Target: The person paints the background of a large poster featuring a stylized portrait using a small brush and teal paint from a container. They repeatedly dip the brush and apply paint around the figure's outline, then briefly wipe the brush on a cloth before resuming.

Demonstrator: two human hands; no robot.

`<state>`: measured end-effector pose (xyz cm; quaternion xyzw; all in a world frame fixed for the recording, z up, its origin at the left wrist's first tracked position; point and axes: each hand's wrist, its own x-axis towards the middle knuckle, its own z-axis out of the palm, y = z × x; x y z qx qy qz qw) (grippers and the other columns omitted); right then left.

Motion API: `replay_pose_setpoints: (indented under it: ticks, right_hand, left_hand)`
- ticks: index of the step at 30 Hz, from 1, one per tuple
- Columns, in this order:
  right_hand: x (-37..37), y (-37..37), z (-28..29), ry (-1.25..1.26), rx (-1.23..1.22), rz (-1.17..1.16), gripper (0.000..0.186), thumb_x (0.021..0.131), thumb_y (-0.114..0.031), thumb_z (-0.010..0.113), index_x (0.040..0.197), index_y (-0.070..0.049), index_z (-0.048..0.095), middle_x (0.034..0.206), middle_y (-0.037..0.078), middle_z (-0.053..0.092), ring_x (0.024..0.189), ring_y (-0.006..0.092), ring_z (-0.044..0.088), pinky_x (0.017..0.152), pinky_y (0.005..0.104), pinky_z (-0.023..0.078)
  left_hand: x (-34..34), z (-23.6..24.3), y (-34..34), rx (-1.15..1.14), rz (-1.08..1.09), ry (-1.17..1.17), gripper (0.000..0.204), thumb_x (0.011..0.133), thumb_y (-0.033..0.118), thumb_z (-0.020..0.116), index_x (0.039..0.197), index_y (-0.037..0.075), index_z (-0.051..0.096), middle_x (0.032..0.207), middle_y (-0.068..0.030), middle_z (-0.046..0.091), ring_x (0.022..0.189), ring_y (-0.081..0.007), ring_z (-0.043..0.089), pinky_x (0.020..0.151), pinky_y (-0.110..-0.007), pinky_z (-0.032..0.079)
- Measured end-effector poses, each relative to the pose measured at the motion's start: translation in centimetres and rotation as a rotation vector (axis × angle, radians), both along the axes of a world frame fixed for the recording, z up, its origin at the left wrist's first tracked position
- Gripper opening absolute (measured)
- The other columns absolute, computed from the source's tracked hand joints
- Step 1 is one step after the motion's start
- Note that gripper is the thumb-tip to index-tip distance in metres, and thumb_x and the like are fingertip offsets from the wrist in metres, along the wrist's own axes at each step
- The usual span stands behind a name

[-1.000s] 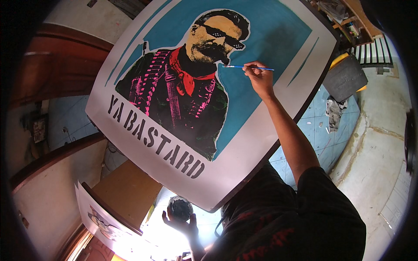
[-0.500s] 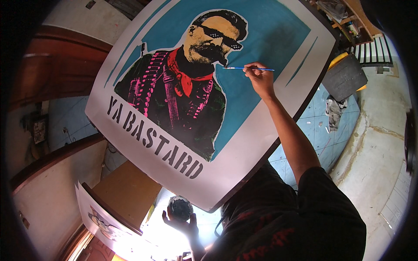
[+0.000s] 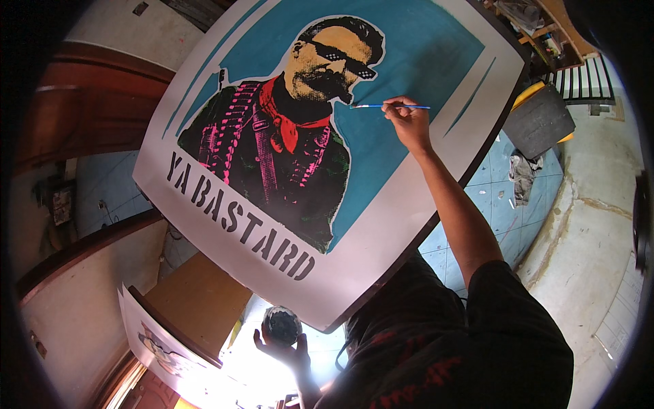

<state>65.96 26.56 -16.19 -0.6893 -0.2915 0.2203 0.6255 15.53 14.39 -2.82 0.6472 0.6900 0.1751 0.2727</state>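
My right hand (image 3: 409, 125) is closed around the handle of a thin blue paintbrush (image 3: 400, 106). The brush tip meets the teal painted background beside the chin of the printed figure. That figure (image 3: 289, 150), in black with pink, red and tan parts and a white outline, fills the middle of a large white poster (image 3: 381, 279). Bold dark stencilled letters run under it. Low in the view, my left hand (image 3: 285, 354) cups a round container (image 3: 282, 326) with a dark, paint-smeared inside, below the poster's lower edge.
A brown table or board (image 3: 194, 296) stands at lower left, with another printed sheet (image 3: 160, 347) hanging beside it. On the right, a dark grey panel (image 3: 541, 121) and a crumpled grey cloth (image 3: 524, 178) lie on blue floor tiles. A reddish-brown door (image 3: 102, 102) is at left.
My brush tip has shifted very slightly to the right beside the chin. The poster sits a little further left in view. My left hand and the container have hardly moved.
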Motion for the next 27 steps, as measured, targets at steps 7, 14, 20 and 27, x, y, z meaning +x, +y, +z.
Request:
replay_pose_setpoints:
  ticks: [7,14,20,27]
  right_hand:
    - [0.6,0.1,0.1,-0.02,0.015,-0.003,0.009,0.089,-0.008,0.068,0.092,0.0,0.066,0.075,0.003,0.067,0.069,0.0078,0.062,0.064,0.0218,0.05]
    - [0.9,0.4,0.7,-0.046,-0.027,-0.013,0.009,0.088,-0.007,0.068,0.092,0.0,0.066,0.074,0.003,0.066,0.069,0.0073,0.062,0.063,0.0219,0.05]
    - [1.6,0.7,0.3,-0.05,0.031,0.007,0.008,0.088,-0.006,0.067,0.092,0.001,0.067,0.074,0.003,0.067,0.069,0.0073,0.062,0.063,0.022,0.05]
    - [1.9,0.9,0.3,-0.045,-0.001,0.002,0.007,0.088,-0.005,0.067,0.093,0.0,0.066,0.075,0.004,0.067,0.07,0.0079,0.064,0.064,0.0221,0.051]
  left_hand:
    - [1.2,0.2,0.0,0.05,0.013,-0.027,0.096,0.058,0.007,0.062,0.144,0.007,0.021,0.137,-0.0178,0.046,0.127,-0.0362,0.044,0.106,-0.052,0.042]
    - [1.5,0.3,-0.4,0.067,0.016,-0.033,0.096,0.058,0.008,0.063,0.145,0.007,0.021,0.138,-0.0167,0.045,0.127,-0.0351,0.044,0.105,-0.05,0.043]
    - [1.4,0.3,-0.8,0.071,-0.001,0.029,0.096,0.059,0.006,0.062,0.145,0.007,0.02,0.138,-0.0169,0.044,0.126,-0.0345,0.046,0.105,-0.049,0.043]
    - [1.9,0.1,-1.1,0.065,0.009,0.023,0.097,0.059,0.003,0.062,0.146,0.008,0.018,0.137,-0.0177,0.044,0.126,-0.035,0.046,0.105,-0.049,0.043]
